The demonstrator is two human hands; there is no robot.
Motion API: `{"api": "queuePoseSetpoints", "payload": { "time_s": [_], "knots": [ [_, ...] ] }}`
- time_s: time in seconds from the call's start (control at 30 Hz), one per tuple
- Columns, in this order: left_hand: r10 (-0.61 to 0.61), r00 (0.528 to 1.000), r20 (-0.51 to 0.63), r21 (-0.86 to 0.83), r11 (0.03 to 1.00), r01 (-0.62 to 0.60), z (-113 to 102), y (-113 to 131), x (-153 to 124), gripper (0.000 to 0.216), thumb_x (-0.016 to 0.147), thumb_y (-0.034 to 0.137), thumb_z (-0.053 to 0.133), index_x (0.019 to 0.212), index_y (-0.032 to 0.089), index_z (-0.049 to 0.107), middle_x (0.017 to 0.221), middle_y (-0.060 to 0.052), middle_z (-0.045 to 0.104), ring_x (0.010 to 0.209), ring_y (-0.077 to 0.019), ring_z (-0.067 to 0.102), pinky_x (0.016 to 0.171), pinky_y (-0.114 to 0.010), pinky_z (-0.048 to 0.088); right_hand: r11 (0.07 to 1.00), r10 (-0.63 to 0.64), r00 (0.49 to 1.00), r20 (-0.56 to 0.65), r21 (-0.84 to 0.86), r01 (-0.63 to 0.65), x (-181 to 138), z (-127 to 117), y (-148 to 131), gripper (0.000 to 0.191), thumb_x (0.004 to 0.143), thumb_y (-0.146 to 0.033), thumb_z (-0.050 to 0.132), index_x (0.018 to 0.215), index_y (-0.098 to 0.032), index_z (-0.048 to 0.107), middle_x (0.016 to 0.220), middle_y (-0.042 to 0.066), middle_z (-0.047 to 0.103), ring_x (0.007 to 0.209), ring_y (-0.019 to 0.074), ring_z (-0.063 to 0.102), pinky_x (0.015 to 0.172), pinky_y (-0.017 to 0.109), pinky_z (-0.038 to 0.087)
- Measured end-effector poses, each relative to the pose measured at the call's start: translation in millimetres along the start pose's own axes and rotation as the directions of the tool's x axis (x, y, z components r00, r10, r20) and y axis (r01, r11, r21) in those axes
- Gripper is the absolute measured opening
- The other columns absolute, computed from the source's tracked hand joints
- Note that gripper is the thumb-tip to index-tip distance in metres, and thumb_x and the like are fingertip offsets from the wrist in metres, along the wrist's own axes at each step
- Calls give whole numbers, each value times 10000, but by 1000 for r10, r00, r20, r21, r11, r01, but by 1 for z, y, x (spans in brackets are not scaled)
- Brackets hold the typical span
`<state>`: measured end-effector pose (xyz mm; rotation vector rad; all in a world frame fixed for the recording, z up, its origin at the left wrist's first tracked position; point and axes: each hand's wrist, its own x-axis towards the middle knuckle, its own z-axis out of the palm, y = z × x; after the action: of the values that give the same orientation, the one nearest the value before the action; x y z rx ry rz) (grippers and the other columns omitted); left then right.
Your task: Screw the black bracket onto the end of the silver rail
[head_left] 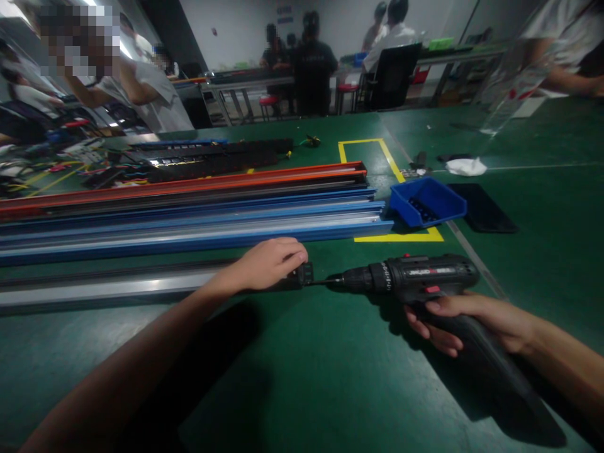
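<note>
Your right hand [495,318] is wrapped around the handle of the black drill [434,275] at right, its bit [321,282] aimed left at the grey rail's [117,286] end near the frame's centre; your left hand [267,264] grips that end, the rail beneath its fingers running to the left edge.

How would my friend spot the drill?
On the green table, find the right hand. It holds the drill, a black pistol-shaped tool whose thin bit points toward the left hand. Its chunky angled handle sets it apart from the long, straight blue rails.
</note>
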<state>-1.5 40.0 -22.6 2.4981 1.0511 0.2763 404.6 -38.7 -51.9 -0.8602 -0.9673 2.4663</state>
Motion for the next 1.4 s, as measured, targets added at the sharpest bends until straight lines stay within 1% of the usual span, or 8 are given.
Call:
{"api": "queuePoseSetpoints", "payload": {
  "time_s": [0.17,0.63,0.83,1.1,1.4],
  "knots": [
    [9,1000,-4,4,1000,-9,0,0,0,410,1133,401,384,1052,199,731,1059,-64,741,980,-214,681,887,-346,507,1000,-5,1000,19,-2,5,0,-2,1,308,979,-376,775,1117,-102,808,983,90,745,632,75,646,633,197,599],
    [6,1000,2,3,1000,-6,-1,0,0,401,1135,394,385,1068,196,728,1091,-65,745,1008,-217,679,902,-346,498,1000,6,1000,8,17,-6,0,-1,1,313,976,-371,775,1121,-96,808,978,88,745,625,67,636,655,211,615],
    [14,1000,2,10,1000,-14,0,0,0,404,1135,390,382,1069,198,732,1090,-67,746,1018,-221,682,912,-349,499,1000,0,1000,8,16,0,1,-3,2,309,972,-369,777,1121,-100,809,972,83,745,616,67,629,640,208,607],
    [19,1000,-5,14,1000,-19,-1,-1,0,402,1134,388,382,1060,198,728,1078,-68,748,994,-217,683,890,-349,502,1000,13,1000,3,20,-13,1,-3,2,304,973,-377,779,1115,-110,807,973,79,743,622,73,637,632,207,595],
    [11,1000,-7,5,1000,-11,0,-1,-1,403,1135,399,385,1063,199,727,1074,-63,742,993,-213,679,898,-342,500,999,14,1000,1,31,-14,1,-4,3,312,970,-378,786,1119,-105,804,969,79,746,615,68,642,635,206,600]
  ]
}}
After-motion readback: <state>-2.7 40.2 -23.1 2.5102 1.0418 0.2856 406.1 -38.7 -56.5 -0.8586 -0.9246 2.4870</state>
